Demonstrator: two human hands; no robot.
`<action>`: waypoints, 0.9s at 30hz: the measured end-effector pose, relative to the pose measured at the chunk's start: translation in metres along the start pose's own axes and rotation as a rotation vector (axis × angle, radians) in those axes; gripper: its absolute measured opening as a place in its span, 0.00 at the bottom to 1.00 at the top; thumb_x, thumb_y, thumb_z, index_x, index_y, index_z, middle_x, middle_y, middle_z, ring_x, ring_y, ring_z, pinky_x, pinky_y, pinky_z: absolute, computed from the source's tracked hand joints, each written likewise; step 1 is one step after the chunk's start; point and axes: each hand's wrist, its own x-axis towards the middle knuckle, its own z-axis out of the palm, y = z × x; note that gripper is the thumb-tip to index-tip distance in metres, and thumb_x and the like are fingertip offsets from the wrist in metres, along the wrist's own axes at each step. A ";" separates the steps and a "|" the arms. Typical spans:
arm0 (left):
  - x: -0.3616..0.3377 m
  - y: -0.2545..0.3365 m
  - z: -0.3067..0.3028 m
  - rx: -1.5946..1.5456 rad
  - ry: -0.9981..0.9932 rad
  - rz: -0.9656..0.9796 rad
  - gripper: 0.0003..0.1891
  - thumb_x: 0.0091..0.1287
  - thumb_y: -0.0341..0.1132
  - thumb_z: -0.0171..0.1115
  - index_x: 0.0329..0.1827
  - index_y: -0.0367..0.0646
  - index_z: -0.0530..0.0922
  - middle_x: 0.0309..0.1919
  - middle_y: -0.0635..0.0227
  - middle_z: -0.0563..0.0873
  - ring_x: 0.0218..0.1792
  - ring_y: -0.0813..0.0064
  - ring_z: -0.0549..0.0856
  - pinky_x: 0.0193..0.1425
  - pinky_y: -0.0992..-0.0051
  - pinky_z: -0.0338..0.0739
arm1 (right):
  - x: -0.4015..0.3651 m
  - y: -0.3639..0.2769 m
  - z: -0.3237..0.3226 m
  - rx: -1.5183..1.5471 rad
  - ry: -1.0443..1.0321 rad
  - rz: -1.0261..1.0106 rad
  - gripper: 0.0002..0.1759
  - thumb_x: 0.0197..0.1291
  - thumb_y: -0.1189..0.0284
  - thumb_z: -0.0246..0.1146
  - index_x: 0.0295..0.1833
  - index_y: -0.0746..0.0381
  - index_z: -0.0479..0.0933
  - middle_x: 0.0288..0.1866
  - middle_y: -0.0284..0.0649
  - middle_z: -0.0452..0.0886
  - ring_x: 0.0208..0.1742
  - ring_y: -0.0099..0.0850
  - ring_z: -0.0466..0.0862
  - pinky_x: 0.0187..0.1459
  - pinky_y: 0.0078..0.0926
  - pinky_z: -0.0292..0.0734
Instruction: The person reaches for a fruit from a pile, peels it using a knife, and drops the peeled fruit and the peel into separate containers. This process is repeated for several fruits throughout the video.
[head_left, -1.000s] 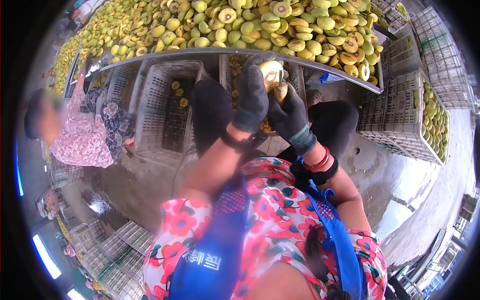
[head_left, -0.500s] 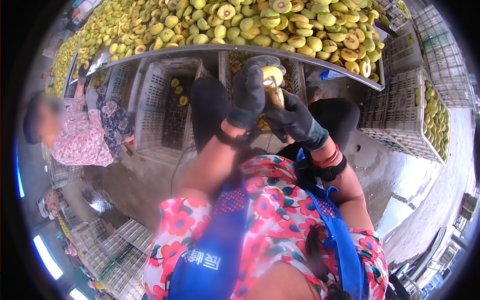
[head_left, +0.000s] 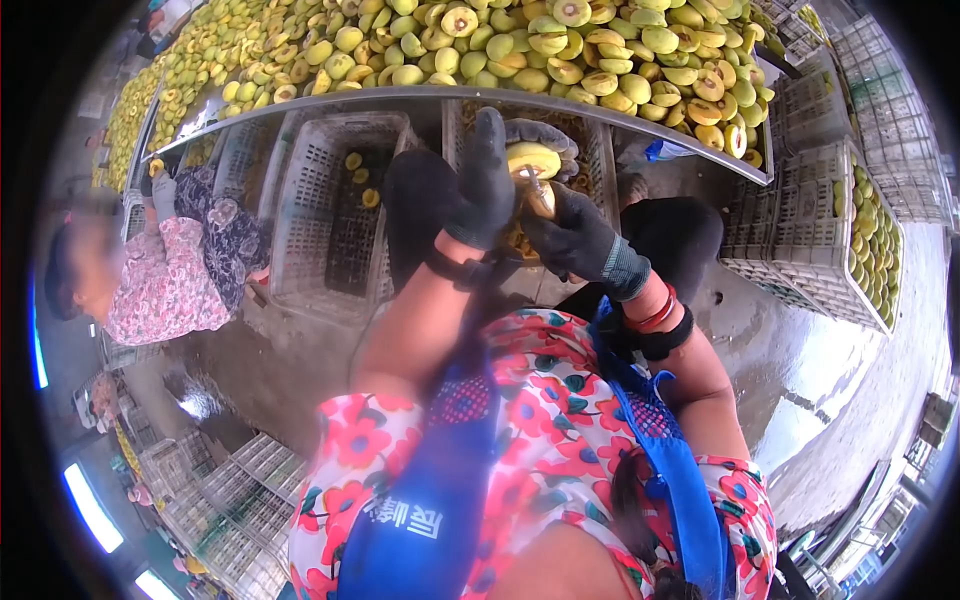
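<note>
My left hand [head_left: 480,195], in a dark work glove, is closed round a yellow peach half [head_left: 533,157]. Its thumb points up and its fingers curl behind the fruit. In my right hand [head_left: 578,235], also gloved, is a pitting knife [head_left: 541,198] with a light-coloured handle and a metal end. That metal end meets the cut face of the peach, where a pale patch shows. Both hands are above a crate [head_left: 598,160] between my knees, with yellowish scraps inside it.
A metal-edged table [head_left: 400,93] heaped with halved peaches [head_left: 600,60] runs across the front. At left stands a plastic crate [head_left: 290,215] holding a few halves; full crates [head_left: 800,220] stand at right. A co-worker [head_left: 165,270] sits at far left.
My left hand has turned, its thumb now upright and the peach half lower and facing me more. The knife has shifted slightly left and down with my right hand.
</note>
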 end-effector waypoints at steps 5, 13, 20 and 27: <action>-0.004 -0.003 0.001 0.097 0.084 0.064 0.37 0.69 0.63 0.36 0.34 0.32 0.79 0.29 0.54 0.84 0.29 0.65 0.85 0.37 0.70 0.81 | -0.004 -0.006 -0.005 0.200 -0.108 0.164 0.10 0.60 0.72 0.58 0.47 0.61 0.72 0.24 0.30 0.75 0.18 0.16 0.72 0.17 0.17 0.67; -0.008 -0.002 -0.003 0.087 -0.069 0.025 0.34 0.70 0.58 0.37 0.33 0.32 0.79 0.28 0.55 0.85 0.29 0.66 0.85 0.38 0.72 0.80 | -0.004 -0.007 -0.004 0.366 -0.243 0.270 0.08 0.60 0.73 0.59 0.44 0.58 0.71 0.22 0.26 0.69 0.19 0.14 0.68 0.17 0.12 0.60; -0.009 0.029 -0.033 0.561 0.079 0.108 0.21 0.71 0.42 0.42 0.33 0.37 0.81 0.32 0.61 0.85 0.32 0.73 0.84 0.42 0.73 0.79 | 0.009 -0.008 0.007 0.514 -0.305 0.395 0.05 0.61 0.74 0.59 0.41 0.59 0.70 0.21 0.23 0.63 0.18 0.13 0.63 0.18 0.12 0.58; 0.020 0.077 -0.187 1.637 0.863 0.487 0.24 0.65 0.52 0.53 0.47 0.39 0.80 0.42 0.55 0.85 0.41 0.60 0.84 0.47 0.66 0.76 | 0.037 0.073 -0.003 0.030 -0.024 0.243 0.04 0.62 0.73 0.56 0.38 0.62 0.70 0.20 0.31 0.72 0.14 0.19 0.71 0.15 0.19 0.66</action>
